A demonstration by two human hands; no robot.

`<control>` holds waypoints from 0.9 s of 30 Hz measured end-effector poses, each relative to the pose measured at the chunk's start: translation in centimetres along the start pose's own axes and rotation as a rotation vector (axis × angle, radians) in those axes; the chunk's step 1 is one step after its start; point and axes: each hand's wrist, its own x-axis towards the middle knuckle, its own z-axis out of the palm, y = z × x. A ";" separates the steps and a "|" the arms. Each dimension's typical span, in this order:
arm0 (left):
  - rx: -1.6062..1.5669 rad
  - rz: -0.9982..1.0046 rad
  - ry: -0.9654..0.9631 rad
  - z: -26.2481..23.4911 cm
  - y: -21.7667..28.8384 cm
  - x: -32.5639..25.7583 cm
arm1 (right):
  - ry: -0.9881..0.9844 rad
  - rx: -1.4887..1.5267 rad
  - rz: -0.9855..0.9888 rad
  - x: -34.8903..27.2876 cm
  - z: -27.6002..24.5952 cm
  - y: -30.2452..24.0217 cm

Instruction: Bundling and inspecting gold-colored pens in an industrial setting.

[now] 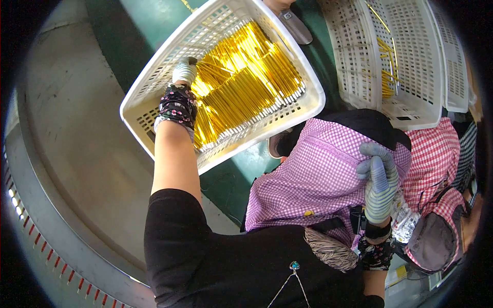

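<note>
Left hand (184,71), in a pale knit glove with a dark floral cuff, reaches into a white perforated plastic basket (154,77) and lies on the yellow rods (246,77) — whether its fingers grip any, I cannot tell. The rods are slim, glossy gold-yellow with silvery tips, packed side by side in a dense slanted layer that fills the basket, which sits tilted over the green floor (226,179). Right hand (379,179), in a striped grey glove, rests loosely curled against a purple checked cloth (313,179) — holding nothing; more white baskets (411,51) stand near.
</note>
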 end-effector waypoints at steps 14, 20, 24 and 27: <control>0.047 0.390 -0.007 3.0 9.1 -1.7 | 0.042 -0.009 -0.005 -0.2 -0.2 0.3; -0.554 0.300 -0.233 2.6 12.4 -0.8 | 0.026 0.002 0.009 -0.1 -0.2 0.2; -0.435 0.280 -0.731 2.0 13.2 -1.1 | 0.006 0.022 0.049 -0.1 -0.3 0.0; -0.299 0.523 -0.698 0.8 15.7 -3.3 | 0.028 0.031 0.043 0.0 -0.4 0.0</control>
